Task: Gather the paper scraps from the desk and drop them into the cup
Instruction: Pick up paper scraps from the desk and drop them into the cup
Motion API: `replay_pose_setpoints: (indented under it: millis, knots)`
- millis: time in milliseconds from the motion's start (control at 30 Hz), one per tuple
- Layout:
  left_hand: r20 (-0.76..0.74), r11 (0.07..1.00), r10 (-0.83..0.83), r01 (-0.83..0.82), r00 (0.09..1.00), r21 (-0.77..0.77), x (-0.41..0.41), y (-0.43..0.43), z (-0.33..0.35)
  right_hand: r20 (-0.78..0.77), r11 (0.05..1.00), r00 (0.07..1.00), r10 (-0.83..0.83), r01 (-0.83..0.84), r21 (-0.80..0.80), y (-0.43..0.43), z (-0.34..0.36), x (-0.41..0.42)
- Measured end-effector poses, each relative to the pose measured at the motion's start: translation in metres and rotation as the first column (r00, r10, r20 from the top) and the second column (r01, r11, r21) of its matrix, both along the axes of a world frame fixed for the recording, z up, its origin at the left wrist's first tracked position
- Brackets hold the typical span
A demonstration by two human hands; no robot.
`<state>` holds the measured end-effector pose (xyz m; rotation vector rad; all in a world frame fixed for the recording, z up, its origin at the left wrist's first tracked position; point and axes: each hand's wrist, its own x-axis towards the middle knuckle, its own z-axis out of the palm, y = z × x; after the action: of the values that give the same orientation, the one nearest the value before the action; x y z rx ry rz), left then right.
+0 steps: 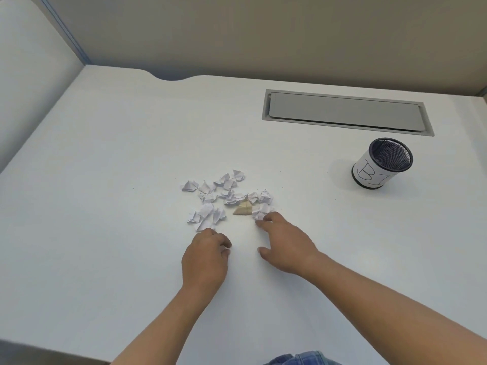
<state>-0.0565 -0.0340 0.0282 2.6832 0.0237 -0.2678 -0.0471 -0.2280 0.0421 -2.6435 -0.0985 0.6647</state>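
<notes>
A grey cable hatch is set into the white desk at the back right. The mesh cup stands upright before it, well apart from the paper scraps. The scraps lie mid-desk, just beyond both hands, in a cluster stretching left to right with a tan scrap among them. The right hand is relaxed, fingertips touching the nearest scrap. The left hand is curled at the pile's near edge; whether it grips anything I cannot tell.
</notes>
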Motion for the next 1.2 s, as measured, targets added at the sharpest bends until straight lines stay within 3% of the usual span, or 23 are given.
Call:
replay_pose_setpoints:
  millis: [100,267,467,667,900,1200]
  knots:
    - [0.000,0.994,0.045,-0.044,0.999,-0.101,0.000,0.000,0.004,0.039,0.998,0.998,-0.053,0.051,0.044,-0.008,0.001,-0.004]
    - [0.011,0.937,0.096,-0.087,0.995,-0.339,0.007,-0.012,0.019,0.157,0.954,0.947,-0.281,0.258,0.153,-0.024,0.004,-0.011]
    - [-0.082,0.809,0.114,-0.140,0.990,-0.570,0.027,-0.048,0.044,0.135,0.851,0.873,-0.468,0.404,0.337,-0.049,0.005,-0.021]
    - [-0.048,0.775,-0.068,0.023,0.997,-0.632,0.059,-0.115,0.070,0.196,0.794,0.791,-0.580,0.493,0.357,-0.089,0.014,-0.024]
    - [0.028,0.749,-0.159,0.139,0.987,-0.648,0.104,-0.218,0.092,0.253,0.684,0.642,-0.723,0.619,0.386,-0.154,0.035,-0.023]
    - [-0.030,0.749,-0.175,0.114,0.984,-0.653,0.141,-0.298,0.092,0.393,0.631,0.500,-0.772,0.679,0.375,-0.231,0.062,0.001]
